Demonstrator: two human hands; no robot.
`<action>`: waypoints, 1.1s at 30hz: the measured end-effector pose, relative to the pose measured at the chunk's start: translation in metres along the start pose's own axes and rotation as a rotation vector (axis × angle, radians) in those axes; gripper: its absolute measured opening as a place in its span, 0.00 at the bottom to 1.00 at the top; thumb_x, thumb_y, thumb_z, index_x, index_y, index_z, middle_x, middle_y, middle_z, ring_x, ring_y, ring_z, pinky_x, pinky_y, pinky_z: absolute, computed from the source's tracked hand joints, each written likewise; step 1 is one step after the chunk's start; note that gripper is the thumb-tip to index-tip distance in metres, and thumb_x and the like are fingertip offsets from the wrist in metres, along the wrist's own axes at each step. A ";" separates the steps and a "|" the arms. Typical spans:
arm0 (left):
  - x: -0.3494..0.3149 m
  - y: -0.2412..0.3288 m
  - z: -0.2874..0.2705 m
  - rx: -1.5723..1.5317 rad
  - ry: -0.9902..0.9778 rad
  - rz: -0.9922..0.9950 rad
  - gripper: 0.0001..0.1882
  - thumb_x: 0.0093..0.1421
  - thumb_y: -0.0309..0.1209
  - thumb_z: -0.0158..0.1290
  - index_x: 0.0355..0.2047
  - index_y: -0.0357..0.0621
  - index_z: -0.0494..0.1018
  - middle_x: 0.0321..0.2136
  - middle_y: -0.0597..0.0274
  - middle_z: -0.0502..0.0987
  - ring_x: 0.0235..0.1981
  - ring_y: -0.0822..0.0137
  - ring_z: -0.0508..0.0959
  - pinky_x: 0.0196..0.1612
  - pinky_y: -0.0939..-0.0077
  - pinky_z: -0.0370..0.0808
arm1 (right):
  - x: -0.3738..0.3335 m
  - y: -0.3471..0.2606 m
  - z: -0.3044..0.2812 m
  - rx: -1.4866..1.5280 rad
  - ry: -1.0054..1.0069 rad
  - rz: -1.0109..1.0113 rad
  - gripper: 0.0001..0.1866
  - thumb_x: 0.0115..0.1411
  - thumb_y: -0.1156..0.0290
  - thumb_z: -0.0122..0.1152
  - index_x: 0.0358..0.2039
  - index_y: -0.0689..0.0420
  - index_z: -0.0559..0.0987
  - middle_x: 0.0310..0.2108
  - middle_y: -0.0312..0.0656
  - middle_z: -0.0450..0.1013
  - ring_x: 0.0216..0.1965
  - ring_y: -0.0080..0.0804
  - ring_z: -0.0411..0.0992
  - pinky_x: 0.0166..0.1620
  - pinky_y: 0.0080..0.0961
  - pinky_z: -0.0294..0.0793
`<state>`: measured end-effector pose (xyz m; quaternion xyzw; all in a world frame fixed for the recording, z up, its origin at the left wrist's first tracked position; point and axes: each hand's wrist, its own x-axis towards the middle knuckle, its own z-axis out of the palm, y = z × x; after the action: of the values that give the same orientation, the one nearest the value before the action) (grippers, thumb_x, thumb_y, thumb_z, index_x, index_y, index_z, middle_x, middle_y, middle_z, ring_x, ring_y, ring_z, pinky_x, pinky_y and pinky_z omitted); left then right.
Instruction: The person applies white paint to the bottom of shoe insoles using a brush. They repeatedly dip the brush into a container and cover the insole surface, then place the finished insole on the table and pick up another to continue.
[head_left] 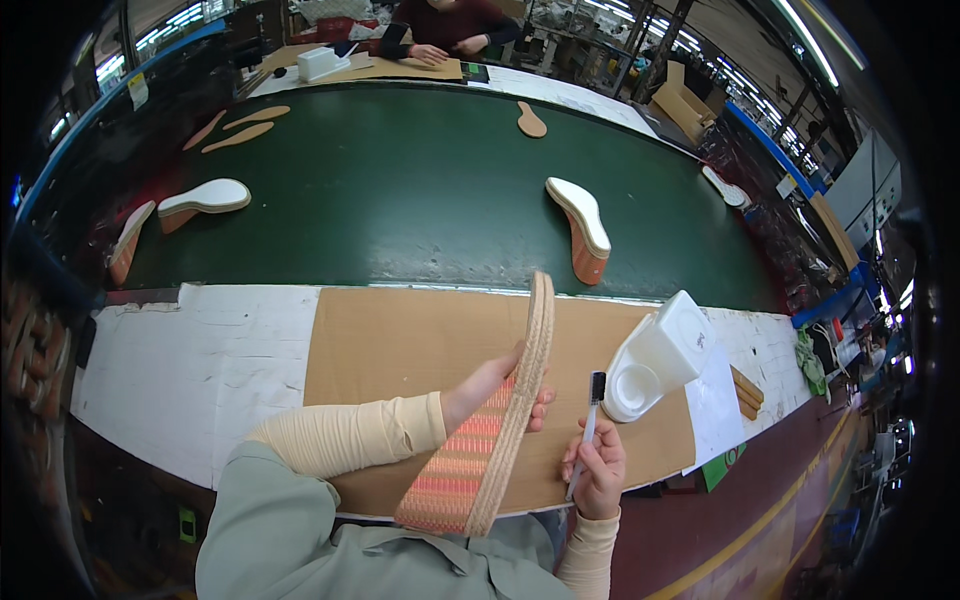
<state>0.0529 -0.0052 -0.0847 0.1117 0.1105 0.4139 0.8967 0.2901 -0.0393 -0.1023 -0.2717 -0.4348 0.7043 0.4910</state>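
One orange-and-pink wedge sole (480,450), slanting in your left hand (487,385), fingers curled around its middle; probably light and stiff, best held there, across the braided edge (530,365). One white-handled brush (591,415), pinched in your nearly closed right hand (601,468). One white container (675,345), just beyond your right hand on the tabletop (200,360).

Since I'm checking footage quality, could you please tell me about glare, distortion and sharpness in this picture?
In the head view: pale sheen on the green surface, a glaring tube light at upper right; the surface's far edge bows, fisheye-style; the wedge and brush look reasonably sharp.
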 end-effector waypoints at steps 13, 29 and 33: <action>0.001 -0.007 -0.020 0.011 0.106 -0.049 0.25 0.71 0.56 0.35 0.46 0.46 0.64 0.32 0.58 0.73 0.30 0.61 0.78 0.39 0.63 0.80 | -0.001 0.004 0.002 0.041 0.029 -0.073 0.19 0.69 0.72 0.51 0.59 0.57 0.65 0.27 0.47 0.73 0.19 0.25 0.67 0.24 0.18 0.69; 0.002 0.038 -0.027 0.091 -0.019 0.152 0.20 0.71 0.54 0.39 0.47 0.52 0.64 0.27 0.61 0.68 0.27 0.66 0.73 0.31 0.69 0.74 | -0.006 0.004 0.003 -0.084 0.042 -0.039 0.13 0.68 0.73 0.54 0.50 0.62 0.74 0.24 0.35 0.69 0.16 0.16 0.58 0.20 0.14 0.55; 0.002 0.042 -0.026 0.145 -0.024 0.254 0.23 0.71 0.57 0.35 0.45 0.52 0.67 0.27 0.62 0.70 0.27 0.67 0.75 0.30 0.69 0.75 | -0.005 0.005 0.001 -0.080 0.040 -0.041 0.11 0.68 0.72 0.54 0.48 0.62 0.75 0.24 0.36 0.69 0.16 0.16 0.59 0.20 0.15 0.57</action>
<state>0.0165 0.0258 -0.0975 0.1943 0.1143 0.5134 0.8280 0.2887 -0.0454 -0.1062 -0.2961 -0.4580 0.6708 0.5025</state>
